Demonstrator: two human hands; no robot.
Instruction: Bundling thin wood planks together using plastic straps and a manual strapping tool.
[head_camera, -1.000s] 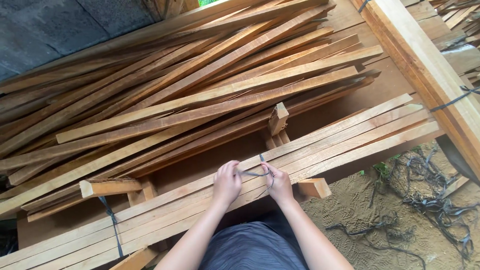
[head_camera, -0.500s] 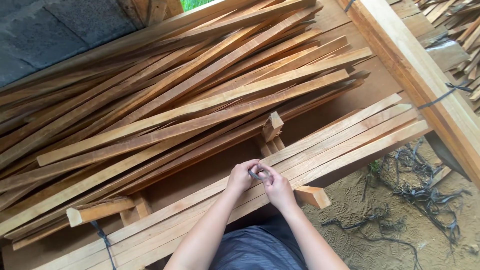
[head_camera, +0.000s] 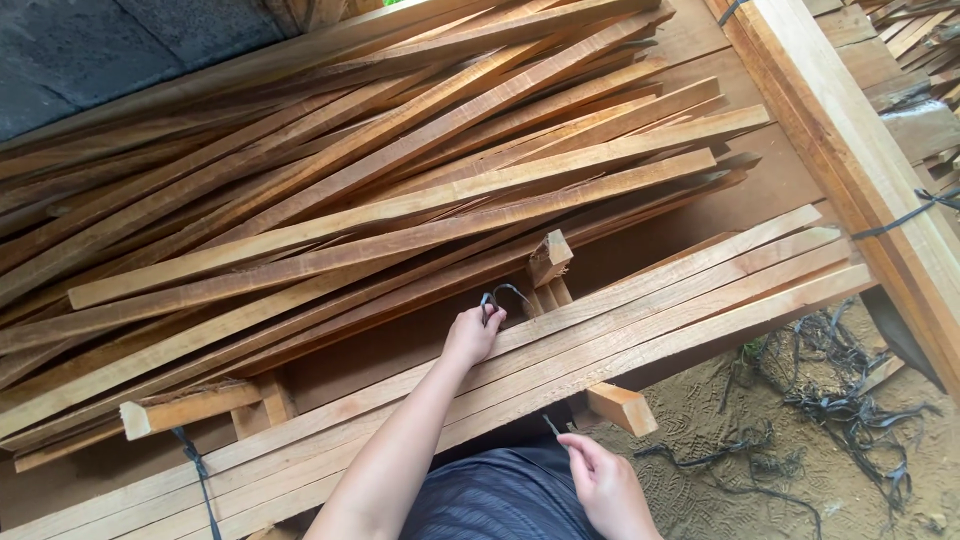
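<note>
Two ends of one dark strap are in your hands, and most of what could go wrong lies between them. Start at the left: a loose black strap tail (head_camera: 197, 480) hangs down at the near left edge of the bundle, beside a short wooden block (head_camera: 185, 408) that juts out from under the pile; either could catch a sleeve or a foot if you shift sideways. Moving right, your left hand (head_camera: 472, 335) reaches across the near row of pale slats (head_camera: 640, 325), its fingers curled closed around a looped end of the strap (head_camera: 497, 296), which sits just at the far edge of that row, near the upright block end (head_camera: 549, 257). A hard tug here could, I judge, let the loop slip from your fingers or drag it against the rough slat edges and fray it. Your right hand (head_camera: 605, 487) is low and near, below the slats, thumb and fingers pinched on the thin other end (head_camera: 551, 425). I cannot tell whether the strap runs cleanly under the bundle; if it is snagged on the projecting block (head_camera: 622, 407), pulling may tilt the slats toward you. Far right, tangled strap scraps (head_camera: 850, 400) on the sandy ground look like a tripping risk.
</note>
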